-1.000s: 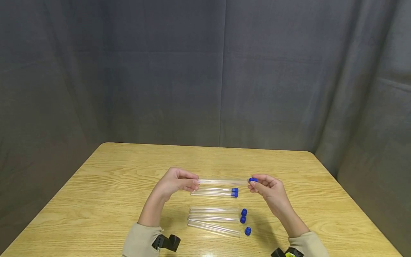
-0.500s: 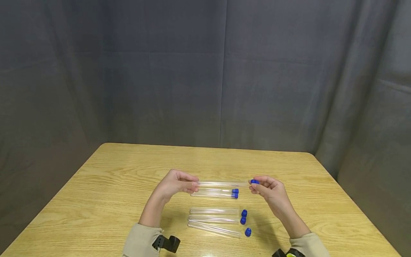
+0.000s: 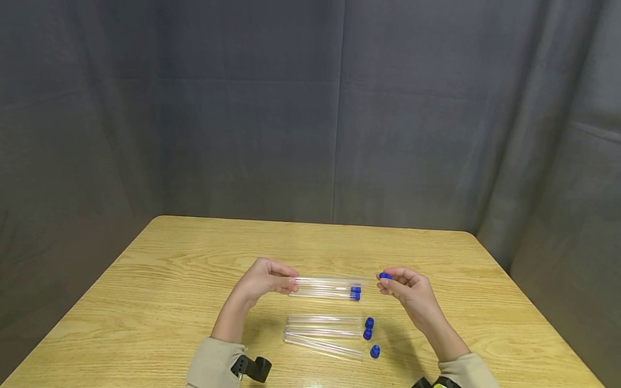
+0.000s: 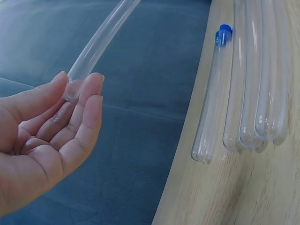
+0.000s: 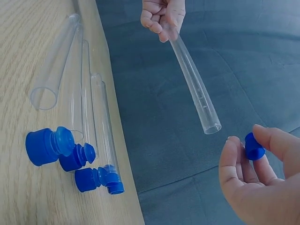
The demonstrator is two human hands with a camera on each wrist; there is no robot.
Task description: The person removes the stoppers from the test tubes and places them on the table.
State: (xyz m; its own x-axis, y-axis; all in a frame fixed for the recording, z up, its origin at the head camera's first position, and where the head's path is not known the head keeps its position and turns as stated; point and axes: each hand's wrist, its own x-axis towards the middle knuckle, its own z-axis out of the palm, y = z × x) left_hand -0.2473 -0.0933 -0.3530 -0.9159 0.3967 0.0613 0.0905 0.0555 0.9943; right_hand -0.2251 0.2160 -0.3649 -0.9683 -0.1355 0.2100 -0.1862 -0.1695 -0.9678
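My left hand (image 3: 264, 279) pinches a clear test tube (image 5: 194, 84) by its rounded end, between thumb and fingers. The tube's open mouth points toward my right hand (image 3: 409, 290). A blue cap (image 5: 254, 146) is pinched in that right hand, a short gap away from the mouth. Just below the held tube in the head view, a couple of capped tubes (image 3: 317, 295) lie side by side on the table. Nearer to me lie several uncapped tubes (image 3: 324, 332), their open ends to the right, with loose blue caps (image 3: 375, 351) beside those ends.
The wooden table (image 3: 170, 302) extends around the tubes on both sides. A dark grey curtain (image 3: 252, 118) hangs behind it and along its sides. Black wrist cameras (image 3: 254, 368) are strapped over the beige sleeves (image 3: 212, 362).
The held tube has shifted slightly left and toward me. Its mouth, earlier at the right fingertips, now stands apart from them. The right hand with the cap has barely moved.
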